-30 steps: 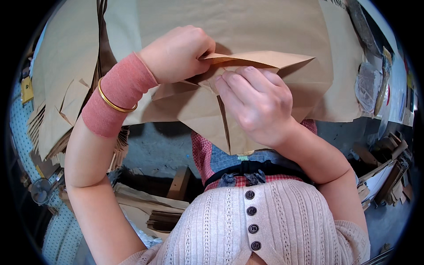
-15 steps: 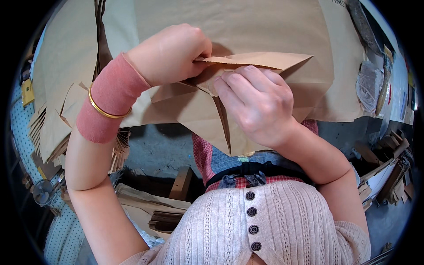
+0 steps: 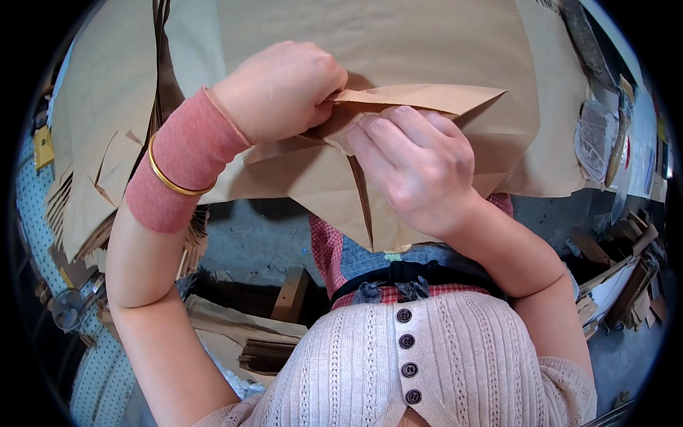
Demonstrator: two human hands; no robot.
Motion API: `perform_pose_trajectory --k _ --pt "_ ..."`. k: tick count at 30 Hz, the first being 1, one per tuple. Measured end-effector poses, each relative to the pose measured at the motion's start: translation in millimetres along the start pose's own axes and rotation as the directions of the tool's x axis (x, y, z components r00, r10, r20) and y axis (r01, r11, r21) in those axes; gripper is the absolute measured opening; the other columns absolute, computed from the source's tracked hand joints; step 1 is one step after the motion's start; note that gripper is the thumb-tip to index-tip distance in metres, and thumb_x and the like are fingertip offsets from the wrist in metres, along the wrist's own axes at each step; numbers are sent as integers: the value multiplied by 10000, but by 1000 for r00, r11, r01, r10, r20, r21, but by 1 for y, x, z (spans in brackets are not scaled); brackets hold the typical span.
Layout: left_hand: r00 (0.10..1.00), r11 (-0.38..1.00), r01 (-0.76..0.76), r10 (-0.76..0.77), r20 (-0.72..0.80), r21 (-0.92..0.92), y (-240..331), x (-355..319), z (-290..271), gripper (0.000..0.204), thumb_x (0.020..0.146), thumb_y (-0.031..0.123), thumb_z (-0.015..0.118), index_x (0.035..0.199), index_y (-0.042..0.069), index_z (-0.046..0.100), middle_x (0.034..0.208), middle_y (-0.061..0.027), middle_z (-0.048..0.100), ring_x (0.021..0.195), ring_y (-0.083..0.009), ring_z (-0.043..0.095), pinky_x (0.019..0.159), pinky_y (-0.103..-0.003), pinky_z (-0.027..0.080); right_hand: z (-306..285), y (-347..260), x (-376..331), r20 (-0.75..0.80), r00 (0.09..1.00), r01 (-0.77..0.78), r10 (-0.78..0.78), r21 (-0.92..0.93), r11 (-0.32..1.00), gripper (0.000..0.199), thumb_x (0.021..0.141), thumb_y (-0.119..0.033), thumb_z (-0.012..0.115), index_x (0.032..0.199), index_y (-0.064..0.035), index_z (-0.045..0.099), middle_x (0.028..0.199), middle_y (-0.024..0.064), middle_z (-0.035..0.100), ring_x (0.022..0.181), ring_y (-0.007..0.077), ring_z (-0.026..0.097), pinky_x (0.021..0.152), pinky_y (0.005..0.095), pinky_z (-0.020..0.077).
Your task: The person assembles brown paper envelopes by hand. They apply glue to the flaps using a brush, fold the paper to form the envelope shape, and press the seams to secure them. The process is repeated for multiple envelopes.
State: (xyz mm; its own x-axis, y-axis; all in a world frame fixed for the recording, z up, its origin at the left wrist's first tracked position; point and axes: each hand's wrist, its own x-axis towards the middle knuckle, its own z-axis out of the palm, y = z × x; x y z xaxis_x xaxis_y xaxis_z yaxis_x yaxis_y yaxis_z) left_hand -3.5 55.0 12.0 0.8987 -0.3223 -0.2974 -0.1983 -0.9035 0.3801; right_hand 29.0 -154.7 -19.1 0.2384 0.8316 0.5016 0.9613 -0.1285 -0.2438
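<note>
While left hand (image 3: 281, 89) pinches the brown paper flap (image 3: 420, 96), right hand (image 3: 416, 167) fingers press below it; fold mid-crease, next needs firm flattening.

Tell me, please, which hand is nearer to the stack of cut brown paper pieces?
Left. The left hand is nearer the stack of cut brown paper pieces; the right hand is farther right.

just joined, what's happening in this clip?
A person is folding brown kraft paper at a worktable. The left hand pinches a folded flap at its left end, while the right hand presses its fingers along the crease under that flap. A pointed corner of the sheet hangs over the table edge toward the lap. More cut brown pieces are stacked at the left.
</note>
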Motion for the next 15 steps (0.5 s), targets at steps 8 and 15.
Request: perform_pose_trajectory --k 8,15 --pt "999 999 -32 33 -23 30 0 1 4 116 759 105 666 691 23 618 721 -148 614 704 -367 589 647 -424 485 -1 0 -1 37 999 -10 11 -2 1000 279 607 -107 632 870 -28 682 852 37 645 775 164 635 631 267 467" --pt "997 1000 -23 23 -72 0 -1 -1 15 102 741 95 662 696 23 606 713 -148 609 706 -367 589 647 -427 487 -2 0 0 66 998 -13 14 -17 1000 265 609 -108 634 859 -36 682 858 28 652 783 159 638 634 265 469"
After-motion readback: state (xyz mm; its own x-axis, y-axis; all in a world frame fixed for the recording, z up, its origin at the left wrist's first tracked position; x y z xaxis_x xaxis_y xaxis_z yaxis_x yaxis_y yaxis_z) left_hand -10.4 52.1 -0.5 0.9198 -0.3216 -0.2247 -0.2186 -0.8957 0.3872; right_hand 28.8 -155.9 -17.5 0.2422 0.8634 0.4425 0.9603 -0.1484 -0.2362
